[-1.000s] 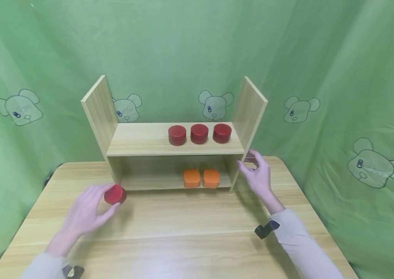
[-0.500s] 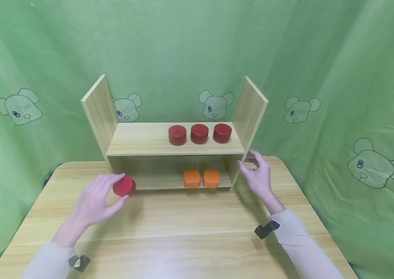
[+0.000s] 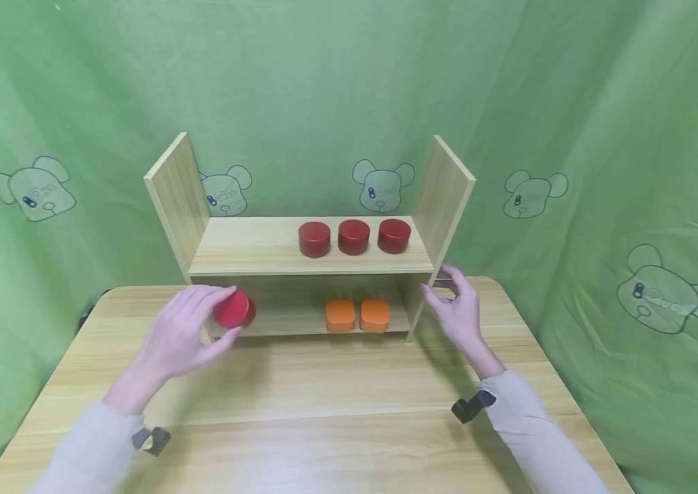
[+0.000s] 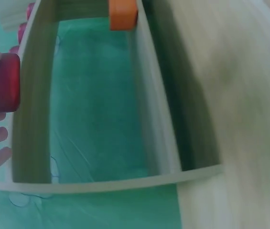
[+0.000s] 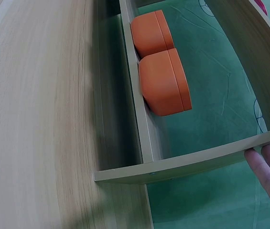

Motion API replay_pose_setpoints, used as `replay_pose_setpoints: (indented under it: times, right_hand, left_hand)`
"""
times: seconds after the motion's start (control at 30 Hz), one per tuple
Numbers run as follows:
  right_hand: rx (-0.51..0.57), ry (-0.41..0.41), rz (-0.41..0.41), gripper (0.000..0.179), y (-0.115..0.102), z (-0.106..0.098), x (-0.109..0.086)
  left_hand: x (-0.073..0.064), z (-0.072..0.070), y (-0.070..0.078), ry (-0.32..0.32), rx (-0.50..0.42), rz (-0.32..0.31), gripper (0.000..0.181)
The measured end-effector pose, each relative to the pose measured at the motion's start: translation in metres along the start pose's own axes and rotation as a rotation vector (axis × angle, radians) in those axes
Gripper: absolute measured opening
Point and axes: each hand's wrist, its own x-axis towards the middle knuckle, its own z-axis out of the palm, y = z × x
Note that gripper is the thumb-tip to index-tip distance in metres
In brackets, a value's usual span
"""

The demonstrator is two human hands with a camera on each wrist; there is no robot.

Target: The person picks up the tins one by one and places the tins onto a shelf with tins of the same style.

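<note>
My left hand [image 3: 182, 333] pinches a round red tin [image 3: 233, 309] between thumb and fingers, tilted, its flat top toward the head camera. It hovers at the front left of a two-tier wooden shelf [image 3: 244, 250]; in the left wrist view the tin [image 4: 5, 83] overlaps the upper board's edge. At the other end, my right hand [image 3: 459, 315] grips the shelf's right side panel [image 5: 206, 157], thumb at the front edge and fingers against the outer face. Three similar red tins [image 3: 353, 237] stand in a row on the upper board, toward the right.
Two orange rounded-square boxes [image 3: 340, 316] [image 5: 166, 86] sit side by side on the lower board, right of its middle. The shelf stands toward the back of a wooden table [image 3: 324, 425]. Behind hangs a green curtain [image 3: 299, 103] with bear drawings.
My left hand has carried the red tin up, forward and to the right, from beside the shelf's left end to in front of its lower opening. The right hand stays on the panel.
</note>
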Motion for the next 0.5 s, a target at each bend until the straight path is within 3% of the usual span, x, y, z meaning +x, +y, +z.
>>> replay_pose_setpoints:
  times: [0.5]
  right_hand:
    - [-0.003, 0.000, -0.017, 0.044, 0.003, 0.000, 0.001]
  left_hand:
    - [0.042, -0.001, -0.001, 0.027, -0.020, 0.060, 0.055]
